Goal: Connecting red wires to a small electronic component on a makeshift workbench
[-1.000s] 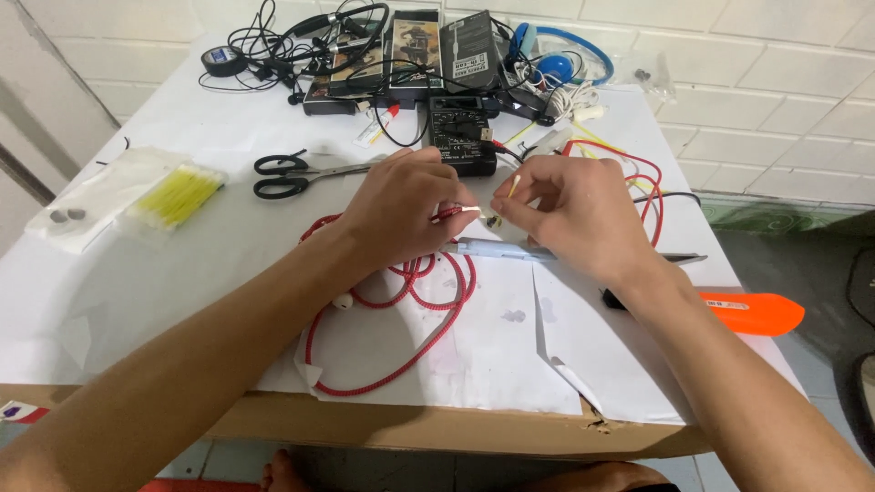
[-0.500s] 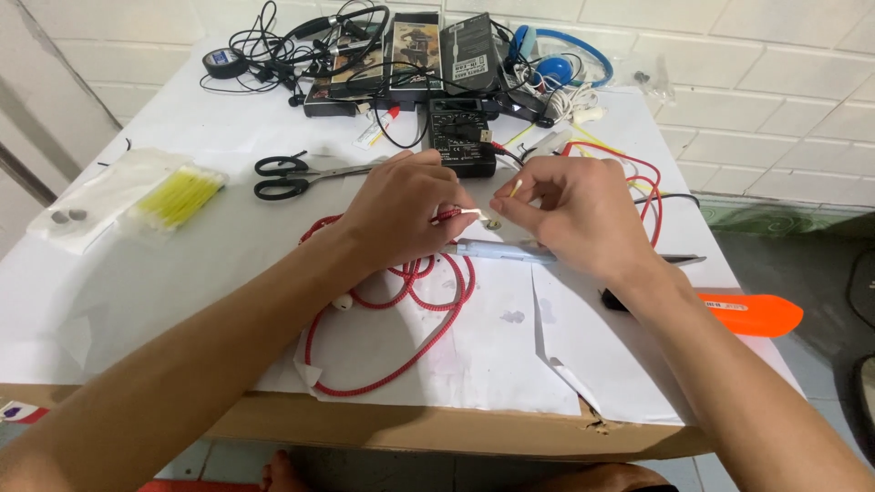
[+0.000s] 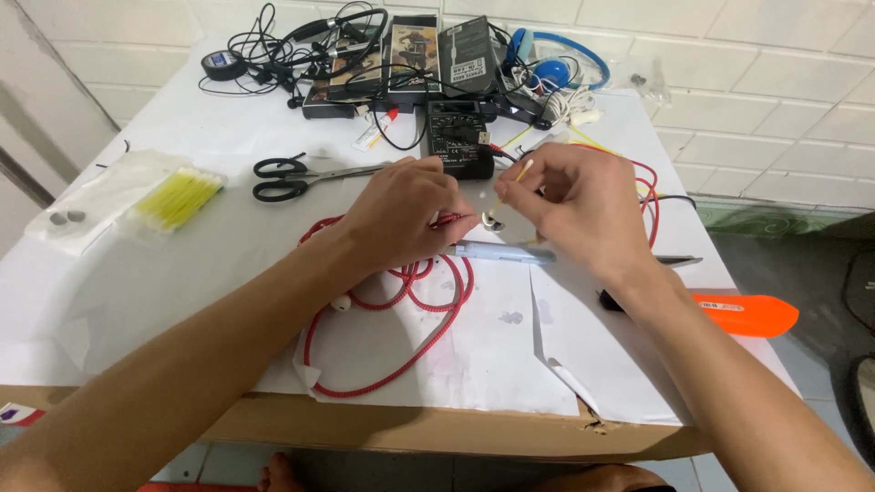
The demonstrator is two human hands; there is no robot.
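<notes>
My left hand [image 3: 401, 219] pinches the end of the red braided cable [image 3: 401, 346] between thumb and forefinger, just above the paper-covered worktop [image 3: 164, 273]. My right hand [image 3: 583, 205] is closed narrowly on a thin yellow swab stick [image 3: 515, 178], its tip held close to the small pale plug [image 3: 492, 219] at the cable end. To do this well, I judge that I should keep both wrists low and steady, hold the plug still with my left hand and touch it only lightly with the stick. The cable is red, woven and thin; it lies in loose loops under my left forearm, with a small white piece partway along it. A pale pen-like tool [image 3: 501, 252] lies just beneath my hands, black scissors [image 3: 292, 178] off to the left, and a black meter [image 3: 460, 137] just beyond my fingers.
</notes>
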